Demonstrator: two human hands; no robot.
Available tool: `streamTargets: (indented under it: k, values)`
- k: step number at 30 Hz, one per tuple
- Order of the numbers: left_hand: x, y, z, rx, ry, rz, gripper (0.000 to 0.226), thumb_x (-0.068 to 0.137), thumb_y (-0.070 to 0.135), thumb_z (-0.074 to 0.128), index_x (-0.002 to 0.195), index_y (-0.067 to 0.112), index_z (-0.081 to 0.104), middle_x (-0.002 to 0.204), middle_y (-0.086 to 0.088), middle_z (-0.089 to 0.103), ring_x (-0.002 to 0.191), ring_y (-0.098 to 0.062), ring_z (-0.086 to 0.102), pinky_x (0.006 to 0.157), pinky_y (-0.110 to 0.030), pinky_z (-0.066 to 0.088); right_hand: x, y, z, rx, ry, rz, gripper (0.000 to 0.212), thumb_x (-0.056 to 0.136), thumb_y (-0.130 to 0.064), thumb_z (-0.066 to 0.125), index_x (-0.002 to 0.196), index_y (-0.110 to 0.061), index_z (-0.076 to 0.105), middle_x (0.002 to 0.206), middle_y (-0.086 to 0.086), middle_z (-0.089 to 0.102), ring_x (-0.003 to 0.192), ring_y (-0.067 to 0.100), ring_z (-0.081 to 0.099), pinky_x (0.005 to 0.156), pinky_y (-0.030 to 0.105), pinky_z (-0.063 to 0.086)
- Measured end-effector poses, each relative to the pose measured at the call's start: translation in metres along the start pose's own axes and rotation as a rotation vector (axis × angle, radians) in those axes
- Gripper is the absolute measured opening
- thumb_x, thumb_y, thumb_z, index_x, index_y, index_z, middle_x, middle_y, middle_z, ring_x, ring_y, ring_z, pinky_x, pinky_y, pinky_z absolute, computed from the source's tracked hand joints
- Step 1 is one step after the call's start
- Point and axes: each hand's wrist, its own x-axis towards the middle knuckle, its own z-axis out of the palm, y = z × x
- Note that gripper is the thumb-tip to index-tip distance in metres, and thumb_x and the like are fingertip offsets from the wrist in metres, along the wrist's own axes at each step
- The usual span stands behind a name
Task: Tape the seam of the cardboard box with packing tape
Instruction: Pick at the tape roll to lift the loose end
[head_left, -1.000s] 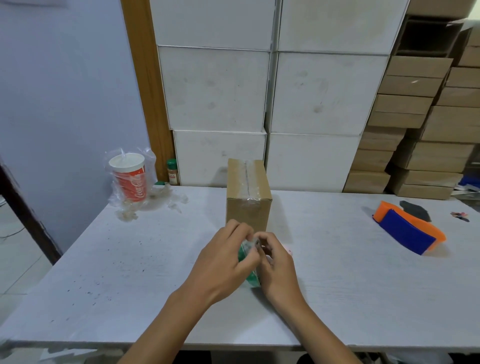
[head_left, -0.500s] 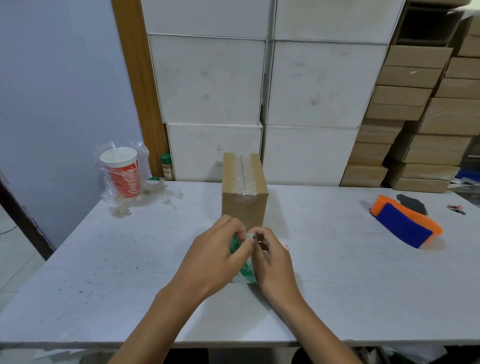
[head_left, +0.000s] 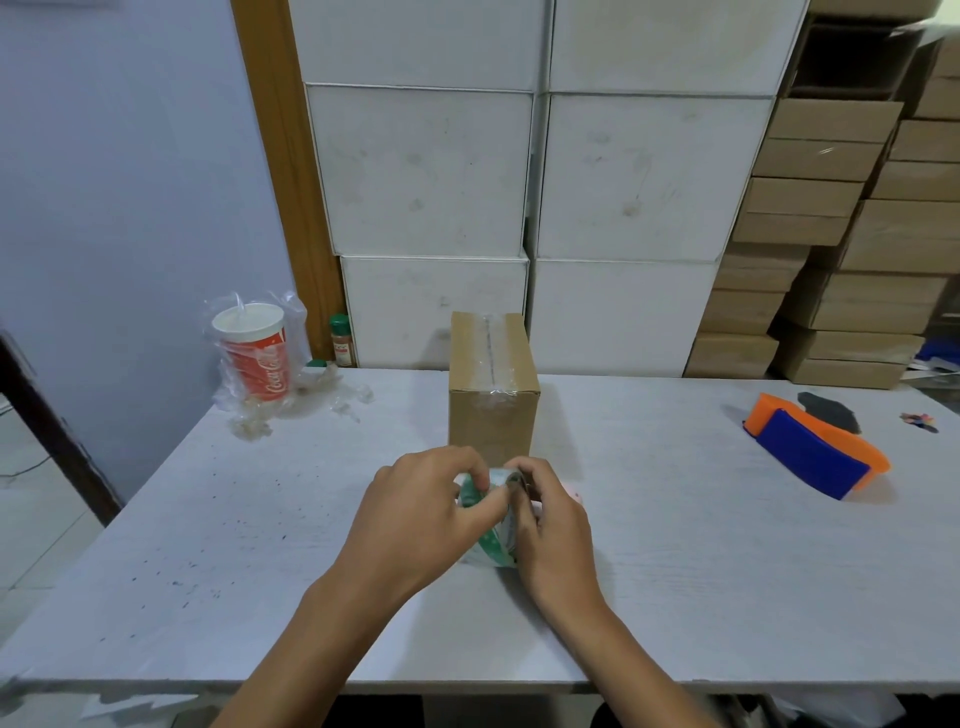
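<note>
Left hand (head_left: 415, 525) and right hand (head_left: 553, 535), fingers clamped on a green-printed packing tape roll (head_left: 493, 519) above the tabletop (head_left: 675, 571), just before the upright cardboard box (head_left: 493, 405) with taped top seam.

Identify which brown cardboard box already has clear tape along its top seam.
The small upright brown cardboard box alone on the white table; the stacked brown boxes behind show none.

cardboard box (head_left: 492, 410) showing matt brown paperboard, glossy clear tape (head_left: 489, 353) wrinkling along top seam. tape roll (head_left: 493, 525) between hands looking like shiny plastic film, green-printed. desk (head_left: 260, 519) showing pale matt wood grain, dark specks marking it. paper cup (head_left: 254, 351) sitting in crinkled glossy plastic bag (head_left: 291, 332). white boxes (head_left: 423, 171) behind looking matt, scuffed.
</note>
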Motion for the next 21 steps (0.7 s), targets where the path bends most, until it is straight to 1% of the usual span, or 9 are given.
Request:
streamTargets:
  k: [2, 6, 8, 10, 12, 14, 16, 18, 21]
  values:
    - [-0.0002, -0.0008, 0.0006, -0.001, 0.01, -0.014, 0.028, 0.088, 0.058, 0.067, 0.085, 0.031, 0.072, 0.092, 0.014, 0.08, 0.091, -0.008, 0.077, 0.086, -0.039, 0.06, -0.0012, -0.0005, 0.0006, -0.028, 0.014, -0.016, 0.024, 0.11, -0.014, 0.056, 0.11, -0.036, 0.065, 0.108, -0.025, 0.068, 0.102, 0.0, 0.068, 0.076, 0.023, 0.061]
    - [-0.0003, 0.0, -0.0009, -0.025, 0.019, -0.052, 0.02, 0.09, 0.048, 0.068, 0.083, 0.032, 0.076, 0.094, 0.014, 0.083, 0.092, -0.004, 0.078, 0.087, -0.035, 0.061, -0.0021, 0.0, 0.0016, -0.07, 0.03, -0.027, 0.024, 0.11, -0.015, 0.056, 0.113, -0.037, 0.065, 0.111, -0.031, 0.065, 0.106, -0.004, 0.066, 0.077, 0.026, 0.062]
    - [-0.0013, 0.0013, -0.0014, -0.033, 0.023, -0.061, 0.018, 0.091, 0.045, 0.068, 0.083, 0.032, 0.078, 0.095, 0.014, 0.083, 0.092, -0.003, 0.078, 0.087, -0.034, 0.061, -0.003, -0.0013, 0.0008, -0.094, 0.035, -0.037, 0.024, 0.11, -0.014, 0.056, 0.113, -0.035, 0.065, 0.113, -0.034, 0.062, 0.107, -0.01, 0.062, 0.079, 0.021, 0.06]
    - [-0.0025, 0.0024, -0.0017, -0.033, 0.022, -0.065, 0.02, 0.088, 0.049, 0.07, 0.083, 0.031, 0.078, 0.095, 0.014, 0.083, 0.091, -0.003, 0.078, 0.086, -0.034, 0.062, -0.0041, -0.0022, 0.0003, -0.099, 0.04, -0.051, 0.023, 0.109, -0.012, 0.056, 0.113, -0.033, 0.066, 0.113, -0.034, 0.062, 0.106, -0.01, 0.06, 0.079, 0.013, 0.054]
    - [-0.0033, 0.0036, -0.0017, -0.021, 0.02, -0.066, 0.023, 0.086, 0.054, 0.071, 0.082, 0.032, 0.077, 0.093, 0.013, 0.084, 0.091, -0.005, 0.078, 0.085, -0.035, 0.062, -0.005, -0.0023, 0.0008, -0.107, 0.04, -0.053, 0.024, 0.11, -0.013, 0.056, 0.113, -0.036, 0.065, 0.112, -0.033, 0.062, 0.106, -0.009, 0.061, 0.078, 0.014, 0.055]
    - [-0.0042, 0.005, -0.0025, -0.019, 0.022, -0.076, 0.023, 0.085, 0.053, 0.072, 0.082, 0.031, 0.077, 0.091, 0.013, 0.083, 0.09, -0.004, 0.078, 0.087, -0.035, 0.061, -0.0048, -0.0014, 0.0014, -0.117, 0.048, -0.049, 0.025, 0.109, -0.013, 0.057, 0.114, -0.037, 0.065, 0.107, -0.03, 0.066, 0.105, -0.008, 0.061, 0.078, 0.017, 0.056]
    - [-0.0051, 0.0057, -0.0043, -0.027, 0.021, -0.093, 0.021, 0.084, 0.051, 0.072, 0.082, 0.03, 0.077, 0.09, 0.013, 0.083, 0.089, -0.004, 0.078, 0.088, -0.034, 0.06, -0.005, -0.0012, 0.0017, -0.116, 0.057, -0.048, 0.026, 0.108, -0.011, 0.057, 0.114, -0.035, 0.066, 0.095, -0.026, 0.07, 0.103, -0.009, 0.06, 0.079, 0.011, 0.051]
    - [-0.0061, 0.0059, -0.006, -0.039, 0.012, -0.107, 0.021, 0.083, 0.05, 0.072, 0.082, 0.03, 0.077, 0.091, 0.012, 0.083, 0.088, -0.003, 0.078, 0.088, -0.034, 0.06, -0.0053, -0.0019, 0.0015, -0.115, 0.058, -0.047, 0.027, 0.108, -0.01, 0.057, 0.115, -0.034, 0.067, 0.095, -0.026, 0.07, 0.102, -0.01, 0.06, 0.078, 0.008, 0.048]
    - [-0.0083, 0.0067, -0.0086, -0.064, 0.003, -0.122, 0.018, 0.082, 0.048, 0.073, 0.081, 0.031, 0.078, 0.092, 0.014, 0.083, 0.087, -0.002, 0.078, 0.087, -0.033, 0.061, -0.0055, -0.0013, 0.0024, -0.126, 0.061, -0.057, 0.028, 0.108, -0.01, 0.058, 0.114, -0.036, 0.067, 0.097, -0.026, 0.071, 0.101, -0.007, 0.062, 0.078, 0.009, 0.049]
